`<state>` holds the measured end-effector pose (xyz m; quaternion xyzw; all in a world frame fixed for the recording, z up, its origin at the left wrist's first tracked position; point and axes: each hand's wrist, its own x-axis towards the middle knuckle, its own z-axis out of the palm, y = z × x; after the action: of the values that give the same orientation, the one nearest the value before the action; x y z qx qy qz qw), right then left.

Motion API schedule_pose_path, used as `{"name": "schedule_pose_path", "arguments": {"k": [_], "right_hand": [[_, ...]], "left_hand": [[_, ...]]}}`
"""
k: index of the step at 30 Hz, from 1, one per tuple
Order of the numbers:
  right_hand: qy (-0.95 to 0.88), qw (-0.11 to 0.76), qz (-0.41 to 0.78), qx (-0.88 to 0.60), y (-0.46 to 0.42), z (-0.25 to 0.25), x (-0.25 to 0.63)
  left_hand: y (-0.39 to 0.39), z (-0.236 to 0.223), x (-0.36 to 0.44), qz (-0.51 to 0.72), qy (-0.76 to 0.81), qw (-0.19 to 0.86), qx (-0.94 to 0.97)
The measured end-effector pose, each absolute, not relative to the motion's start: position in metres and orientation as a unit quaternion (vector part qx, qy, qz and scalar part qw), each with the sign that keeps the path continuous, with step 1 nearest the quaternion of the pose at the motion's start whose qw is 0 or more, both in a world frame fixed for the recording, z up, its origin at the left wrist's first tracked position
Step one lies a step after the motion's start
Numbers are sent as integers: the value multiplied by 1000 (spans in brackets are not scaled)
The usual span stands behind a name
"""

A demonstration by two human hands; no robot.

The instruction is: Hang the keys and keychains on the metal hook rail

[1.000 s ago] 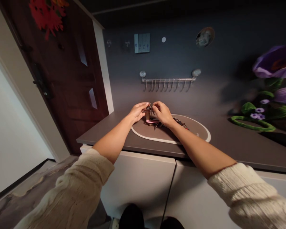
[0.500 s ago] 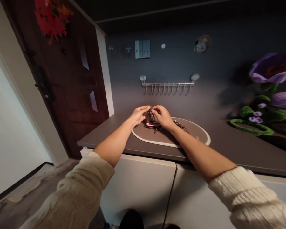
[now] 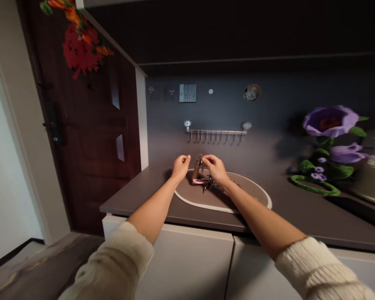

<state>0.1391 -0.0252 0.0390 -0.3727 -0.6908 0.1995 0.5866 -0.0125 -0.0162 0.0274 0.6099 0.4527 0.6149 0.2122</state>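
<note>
My right hand (image 3: 215, 168) pinches a key ring (image 3: 200, 157) between thumb and fingers above an oval mat (image 3: 187, 201). A brown fob (image 3: 196, 170) and small metal keys hang from the ring. To its left my left hand (image 3: 179, 167) is raised, its fingers closed and a small gap between it and the ring; nothing shows in them. Below the ring, a pink loop (image 3: 200, 181) and more keys (image 3: 205, 188) lie on the mat, partly hidden behind my right hand and forearm.
A clear rail with several hooks (image 3: 217, 132) is fixed to the wall behind my hands. Light switches (image 3: 188, 93) are above it. Purple artificial flowers (image 3: 331, 121) with a green base stand on the counter (image 3: 281, 216) to the right. A dark red door (image 3: 96, 175) is at the left.
My left hand has come away from the key ring and moved left. My right hand keeps hold of the ring, which now hangs in plain sight. The view has tilted up.
</note>
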Motion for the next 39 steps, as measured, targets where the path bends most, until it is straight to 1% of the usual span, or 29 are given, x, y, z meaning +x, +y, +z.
{"name": "schedule_pose_path", "arguments": {"k": [2, 3, 5, 7, 10, 13, 17, 21, 30, 39], "right_hand": [[-673, 599, 227, -369, -23, 46, 138], [-665, 605, 238, -367, -21, 51, 137], [-652, 612, 259, -365, -16, 61, 135], [-637, 617, 280, -368, -10, 72, 131], [-605, 624, 317, -380, 4, 87, 121], [-575, 632, 343, -389, 18, 96, 110], [-559, 631, 382, -380, 32, 104, 96], [-524, 644, 406, -382, 42, 107, 83], [-476, 671, 398, -407, 57, 109, 66], [-462, 665, 390, -439, 58, 100, 66]], "left_hand": [[-15, 25, -15, 582, 500, 91, 634], [-15, 23, -16, 562, 519, 54, 642], [-16, 21, -18, 520, 556, 10, 649], [-17, 20, -18, 487, 583, -7, 650], [-18, 18, -18, 467, 603, -11, 646], [-18, 18, -17, 478, 609, -7, 633], [-19, 19, -16, 499, 613, 8, 612], [-22, 22, -14, 487, 634, 1, 601], [-24, 25, -13, 460, 652, -14, 603], [-23, 23, -14, 464, 642, -15, 610]]}}
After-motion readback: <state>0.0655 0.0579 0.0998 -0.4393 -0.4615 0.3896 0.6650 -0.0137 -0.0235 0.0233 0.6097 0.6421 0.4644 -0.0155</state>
